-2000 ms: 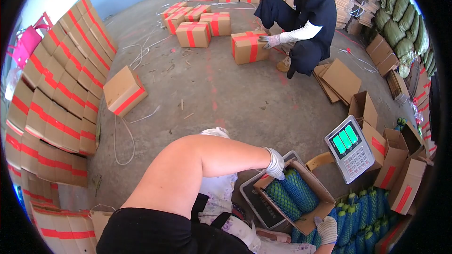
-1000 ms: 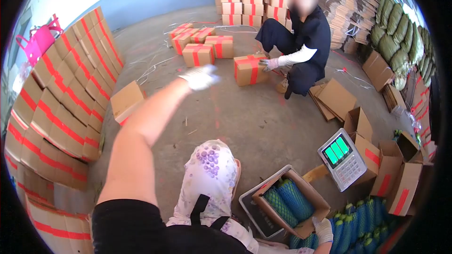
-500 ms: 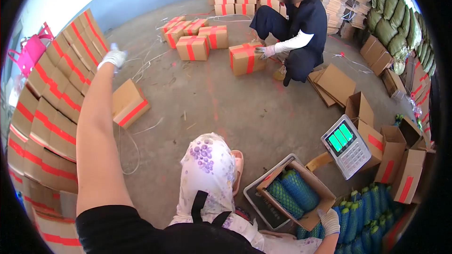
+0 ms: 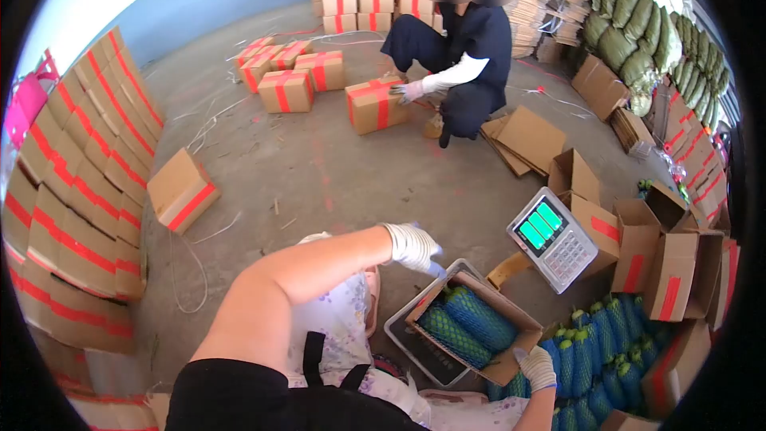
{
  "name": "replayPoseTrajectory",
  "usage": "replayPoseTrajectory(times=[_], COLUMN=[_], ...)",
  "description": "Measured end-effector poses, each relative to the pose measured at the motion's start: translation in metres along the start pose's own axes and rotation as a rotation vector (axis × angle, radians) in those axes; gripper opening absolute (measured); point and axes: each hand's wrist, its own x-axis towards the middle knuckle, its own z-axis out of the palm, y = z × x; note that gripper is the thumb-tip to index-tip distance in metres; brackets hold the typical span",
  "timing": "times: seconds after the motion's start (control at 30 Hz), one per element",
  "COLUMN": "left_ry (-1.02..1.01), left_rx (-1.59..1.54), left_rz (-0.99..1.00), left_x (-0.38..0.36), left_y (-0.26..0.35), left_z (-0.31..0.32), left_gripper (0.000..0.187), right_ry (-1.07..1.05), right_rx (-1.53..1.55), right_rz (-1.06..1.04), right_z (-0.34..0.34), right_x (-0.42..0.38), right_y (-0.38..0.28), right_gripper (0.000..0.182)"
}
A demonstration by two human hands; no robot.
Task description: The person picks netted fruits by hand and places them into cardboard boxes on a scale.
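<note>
An open cardboard box point(image 4: 511, 373) with blue and green netted bundles point(image 4: 471, 321) inside rests on the platform scale point(image 4: 408, 343). My left hand point(image 4: 413, 249), in a striped white glove, hangs just above the box's far left corner, its fingers apart and holding nothing. At the box's near right edge is my right hand point(image 4: 536, 369), also gloved, with its fingers over the cardboard rim. Beside the box, the scale's display point(image 4: 550, 239) shows green lit panels.
A co-worker point(image 4: 479, 64) crouches ahead, gloved hands at a taped box point(image 4: 378, 105). Taped boxes point(image 4: 80, 168) are stacked at left, and one box point(image 4: 182, 190) stands apart. Netted bundles point(image 4: 586, 359) and open boxes point(image 4: 636, 243) lie at right.
My left hand has come from the stacked boxes at far left to the box on the scale. The view has shifted right. My right hand stays at the box's rim.
</note>
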Motion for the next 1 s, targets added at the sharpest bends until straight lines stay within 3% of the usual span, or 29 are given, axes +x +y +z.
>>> replayPoseTrajectory(times=[0.23,0.6,0.67,1.0], left_ry=[-0.175,-0.214,-0.229,-0.205], left_rx=[0.097,0.153,0.15,0.129], left_rz=[-0.007,-0.021,-0.036,0.024], left_x=[0.033,0.049,0.048,0.05], left_y=[0.034,0.034,0.035,0.03], left_z=[0.023,0.043,0.042,0.045], left_gripper=[0.079,0.073,0.073,0.076], right_ry=[-0.009,-0.051,-0.11,-0.055], right_rx=[-0.005,-0.147,-0.154,-0.155], right_rz=[0.019,0.076,0.121,0.075], right_z=[0.002,-0.01,-0.015,-0.012], right_x=[-0.005,-0.007,-0.009,-0.012], right_y=[-0.002,-0.019,-0.026,-0.022], right_gripper=[0.039,0.041,0.051,0.045])
